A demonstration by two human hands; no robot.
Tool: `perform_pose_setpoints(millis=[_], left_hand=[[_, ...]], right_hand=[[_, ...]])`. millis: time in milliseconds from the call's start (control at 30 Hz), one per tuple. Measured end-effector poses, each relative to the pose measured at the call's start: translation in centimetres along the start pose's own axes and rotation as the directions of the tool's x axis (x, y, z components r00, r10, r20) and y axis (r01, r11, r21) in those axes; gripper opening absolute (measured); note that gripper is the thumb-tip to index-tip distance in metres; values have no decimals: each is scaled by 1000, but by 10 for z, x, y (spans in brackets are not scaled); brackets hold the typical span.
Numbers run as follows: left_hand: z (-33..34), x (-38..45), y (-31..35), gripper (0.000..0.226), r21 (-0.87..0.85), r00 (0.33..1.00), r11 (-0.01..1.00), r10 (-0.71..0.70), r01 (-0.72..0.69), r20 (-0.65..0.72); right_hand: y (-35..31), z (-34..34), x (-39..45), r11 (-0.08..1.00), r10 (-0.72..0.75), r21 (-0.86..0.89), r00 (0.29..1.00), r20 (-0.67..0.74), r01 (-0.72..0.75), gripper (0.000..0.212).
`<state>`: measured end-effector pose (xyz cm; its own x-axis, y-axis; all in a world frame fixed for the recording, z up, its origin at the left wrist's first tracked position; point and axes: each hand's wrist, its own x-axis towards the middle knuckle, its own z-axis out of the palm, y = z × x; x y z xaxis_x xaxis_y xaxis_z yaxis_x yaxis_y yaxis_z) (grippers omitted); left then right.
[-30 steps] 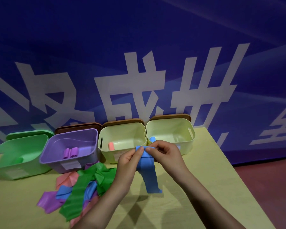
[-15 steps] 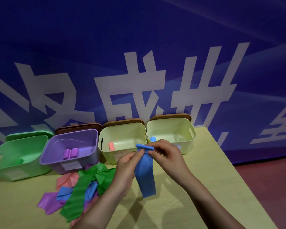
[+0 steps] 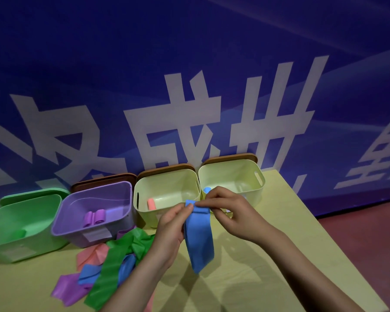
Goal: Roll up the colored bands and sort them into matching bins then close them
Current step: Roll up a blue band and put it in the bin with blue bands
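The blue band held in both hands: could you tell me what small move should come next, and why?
Probably keep rolling the top end downward. Both the left hand and the right hand pinch the blue band at its folded top, while most of it hangs unrolled above the table.

Left hand (image 3: 171,224) and right hand (image 3: 231,212) pinch the blue band (image 3: 199,239) above the table (image 3: 268,278).

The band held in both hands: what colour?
Blue band, pinched by left hand and right hand; head view.
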<state>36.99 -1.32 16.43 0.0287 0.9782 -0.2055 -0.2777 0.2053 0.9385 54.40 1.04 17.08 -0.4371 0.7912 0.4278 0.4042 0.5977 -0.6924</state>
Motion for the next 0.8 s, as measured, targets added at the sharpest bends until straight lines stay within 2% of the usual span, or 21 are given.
perform_pose_setpoints(millis=[100,167,200,267,333,433,533,633,700,800], left_hand=[[-4,2,2,18,85,998,994,69,-67,-15],[-4,2,4,34,186,990,973,144,-140,-6],[-4,1,5,38,231,985,958,174,-168,-6],[-5,0,6,32,303,970,924,244,-232,-2],[-6,-1,6,29,373,948,877,317,-304,29],[-5,-4,9,29,413,926,836,372,-362,59],[-6,-4,9,32,241,961,932,277,-270,5],[-3,-7,15,53,-61,993,998,34,-27,112],[2,-11,19,61,-121,973,988,-69,97,220],[9,-12,16,49,-105,974,991,-64,89,219]], right_hand=[[-11,7,0,934,233,279,972,-2,-223,33],[-16,15,2,853,379,396,925,-25,-339,24],[-18,19,3,841,418,398,908,-43,-368,20],[-21,23,5,832,450,404,888,-90,-381,12],[-23,25,7,789,484,481,869,-104,-382,7],[-26,28,7,736,512,556,855,-85,-385,16],[-31,28,9,704,500,608,864,-55,-368,15],[-34,22,15,702,494,618,867,-62,-355,17],[-36,15,18,734,476,580,877,-66,-355,9],[-35,10,21,760,444,550,895,-49,-347,7]])
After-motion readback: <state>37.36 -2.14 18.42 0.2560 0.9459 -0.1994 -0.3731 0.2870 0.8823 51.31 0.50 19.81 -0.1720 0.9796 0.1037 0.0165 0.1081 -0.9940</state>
